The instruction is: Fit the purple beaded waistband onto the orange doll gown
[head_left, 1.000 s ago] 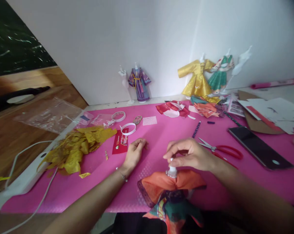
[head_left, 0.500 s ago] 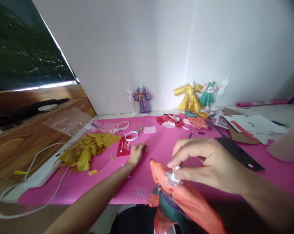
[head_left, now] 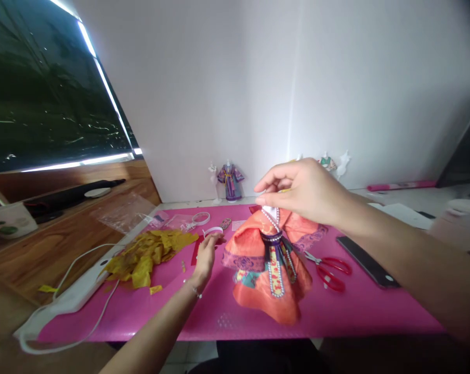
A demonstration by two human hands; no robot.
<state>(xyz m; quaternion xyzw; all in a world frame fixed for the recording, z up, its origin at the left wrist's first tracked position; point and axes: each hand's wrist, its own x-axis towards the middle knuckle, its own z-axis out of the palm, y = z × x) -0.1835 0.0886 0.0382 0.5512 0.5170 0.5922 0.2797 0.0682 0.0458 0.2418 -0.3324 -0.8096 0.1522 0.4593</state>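
My right hand (head_left: pixel 297 189) pinches the top of a small white dress form (head_left: pixel 271 212) at its neck. The form wears an orange doll robe (head_left: pixel 266 301) with wide sleeves, a purple waistband and a pearl-edged patterned sash (head_left: pixel 276 275). It hangs nearly upright over the pink mat (head_left: pixel 204 322). My left hand (head_left: pixel 207 253) is at a white ring-shaped roll (head_left: pixel 212 230), its fingers stretched over the near side; whether they touch it is unclear. A red card (head_left: pixel 196 251) shows partly behind that hand.
Crumpled yellow cloth (head_left: pixel 149 254) and a white power strip (head_left: pixel 67 306) with a cable are at left. Red-handled scissors (head_left: pixel 330 267) and a black phone-like slab (head_left: pixel 367 261) are at right. A purple-robed dress form (head_left: pixel 230 182) stands by the wall.
My right hand has raised the robed form from the mat's front edge and turned its front into view, uncovering the scissors. My left hand has reached to the white roll. The view tilted up.
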